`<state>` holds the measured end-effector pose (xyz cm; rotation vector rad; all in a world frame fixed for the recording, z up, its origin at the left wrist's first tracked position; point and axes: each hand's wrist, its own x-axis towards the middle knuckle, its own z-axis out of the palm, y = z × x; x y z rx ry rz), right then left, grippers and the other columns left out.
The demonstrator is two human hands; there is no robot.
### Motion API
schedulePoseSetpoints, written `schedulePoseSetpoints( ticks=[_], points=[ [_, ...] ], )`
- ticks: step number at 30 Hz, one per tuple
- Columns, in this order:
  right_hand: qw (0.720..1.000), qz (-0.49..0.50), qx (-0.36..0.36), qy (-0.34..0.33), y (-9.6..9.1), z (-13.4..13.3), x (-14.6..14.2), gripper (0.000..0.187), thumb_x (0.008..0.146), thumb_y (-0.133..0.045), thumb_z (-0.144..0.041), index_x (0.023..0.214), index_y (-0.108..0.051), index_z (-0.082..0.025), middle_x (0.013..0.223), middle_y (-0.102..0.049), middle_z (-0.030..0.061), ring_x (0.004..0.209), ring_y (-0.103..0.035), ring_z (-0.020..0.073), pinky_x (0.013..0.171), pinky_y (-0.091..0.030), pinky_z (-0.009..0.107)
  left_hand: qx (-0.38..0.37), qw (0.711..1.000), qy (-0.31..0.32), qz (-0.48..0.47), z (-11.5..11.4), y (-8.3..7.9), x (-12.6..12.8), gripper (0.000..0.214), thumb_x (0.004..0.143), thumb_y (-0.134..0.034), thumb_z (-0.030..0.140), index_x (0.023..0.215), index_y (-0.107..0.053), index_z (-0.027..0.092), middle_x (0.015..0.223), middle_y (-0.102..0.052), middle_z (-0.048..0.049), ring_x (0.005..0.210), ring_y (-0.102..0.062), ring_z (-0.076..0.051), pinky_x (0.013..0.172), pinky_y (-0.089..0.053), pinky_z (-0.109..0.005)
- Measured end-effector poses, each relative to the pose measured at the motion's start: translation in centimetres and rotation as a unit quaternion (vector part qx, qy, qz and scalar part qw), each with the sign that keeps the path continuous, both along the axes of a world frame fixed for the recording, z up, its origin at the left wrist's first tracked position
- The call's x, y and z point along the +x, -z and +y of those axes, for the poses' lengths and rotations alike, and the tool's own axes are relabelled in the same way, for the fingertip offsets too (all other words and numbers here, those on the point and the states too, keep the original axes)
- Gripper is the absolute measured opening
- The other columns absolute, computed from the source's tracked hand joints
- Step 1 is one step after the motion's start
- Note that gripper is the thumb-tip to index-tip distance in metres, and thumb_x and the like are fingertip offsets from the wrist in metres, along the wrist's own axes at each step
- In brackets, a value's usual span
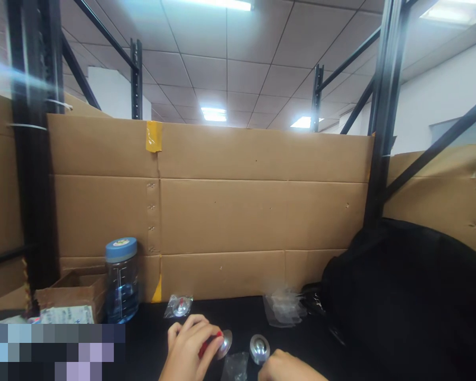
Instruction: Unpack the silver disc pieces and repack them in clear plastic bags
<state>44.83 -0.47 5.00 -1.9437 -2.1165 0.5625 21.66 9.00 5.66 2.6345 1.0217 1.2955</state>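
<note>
My left hand (194,344) is closed around a red part joined to a shiny round metal disc (224,345), which sticks out past the fingertips to the right. Just right of it is a second round silver metal piece (259,349) with a raised centre. My right hand (287,366) is curled at that piece's lower right edge, seemingly gripping it; its fingertips are partly hidden at the bottom of the view. Between the two hands lies a clear plastic bag (235,366). Farther back, a small clear bag (179,306) contains a similar silver disc with a red bit.
A stack of clear plastic bags (284,308) lies at the back of the black table surface (238,317). A blue-lidded water bottle (121,283) and an open cardboard box (73,288) stand left. A large black cloth item (412,301) fills the right. Cardboard panels (238,217) close off the back.
</note>
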Motion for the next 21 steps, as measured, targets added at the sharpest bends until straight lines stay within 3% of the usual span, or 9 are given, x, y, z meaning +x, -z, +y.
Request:
schedulePoseSetpoints(
  ticks=[3,6,9,12,16,21],
  points=[
    [0.999,0.010,0.044,0.007,-0.3,-1.2,0.1,0.016,0.061,-0.062,-0.011,0.060,-0.071,-0.024,0.056,-0.061,-0.0021,0.049,-0.054,0.0122,0.048,-0.034,0.021,-0.032,0.999,0.012,0.025,-0.2,-0.5,-0.2,0.024,0.094,-0.057,0.043,0.084,-0.073,0.028,0.085,-0.074,-0.0005,0.091,-0.062,-0.021,0.078,-0.032,-0.033],
    [0.998,0.044,0.054,0.001,-2.1,-2.3,0.6,0.021,0.059,-0.062,-0.007,0.067,-0.071,-0.023,0.061,-0.063,-0.0033,0.052,-0.055,0.0118,0.049,-0.035,0.020,-0.066,0.997,0.026,0.035,-0.4,-1.0,-0.4,0.025,0.094,-0.055,0.043,0.085,-0.072,0.028,0.088,-0.074,-0.0010,0.092,-0.063,-0.021,0.078,-0.035,-0.033],
    [0.986,0.125,0.113,-0.014,-4.4,-2.8,0.9,0.017,0.069,-0.061,-0.009,0.079,-0.069,-0.021,0.077,-0.068,-0.0010,0.067,-0.062,0.0134,0.061,-0.044,0.021,-0.110,0.993,0.025,0.014,-0.9,-1.3,-0.1,0.029,0.095,-0.053,0.046,0.086,-0.072,0.027,0.091,-0.074,-0.0028,0.091,-0.065,-0.022,0.081,-0.039,-0.035],
    [0.950,0.231,0.207,-0.029,-5.5,-2.3,-0.1,0.004,0.084,-0.060,-0.018,0.086,-0.063,-0.019,0.092,-0.067,0.0031,0.081,-0.064,0.0153,0.071,-0.049,0.024,-0.164,0.986,0.024,-0.021,-1.7,-1.3,0.5,0.031,0.095,-0.051,0.049,0.088,-0.072,0.028,0.093,-0.074,-0.0027,0.085,-0.066,-0.021,0.082,-0.043,-0.036],
    [0.889,0.372,0.264,-0.039,-4.4,-1.0,-2.7,0.016,0.093,-0.058,-0.033,0.087,-0.059,-0.018,0.101,-0.064,0.0060,0.083,-0.065,0.0157,0.075,-0.052,0.028,-0.195,0.977,0.050,-0.069,-2.6,-1.2,1.1,0.032,0.093,-0.051,0.051,0.089,-0.072,0.026,0.087,-0.074,-0.0030,0.080,-0.067,-0.020,0.077,-0.049,-0.033],
    [0.865,0.447,0.225,-0.028,-2.4,-0.2,-4.3,0.023,0.091,-0.064,-0.042,0.092,-0.061,-0.018,0.113,-0.063,0.0076,0.084,-0.068,0.0165,0.077,-0.054,0.030,-0.217,0.970,0.067,-0.089,-3.1,-1.0,1.4,0.032,0.092,-0.052,0.050,0.088,-0.070,0.024,0.086,-0.075,-0.0034,0.081,-0.069,-0.021,0.078,-0.051,-0.034]
  ],
)
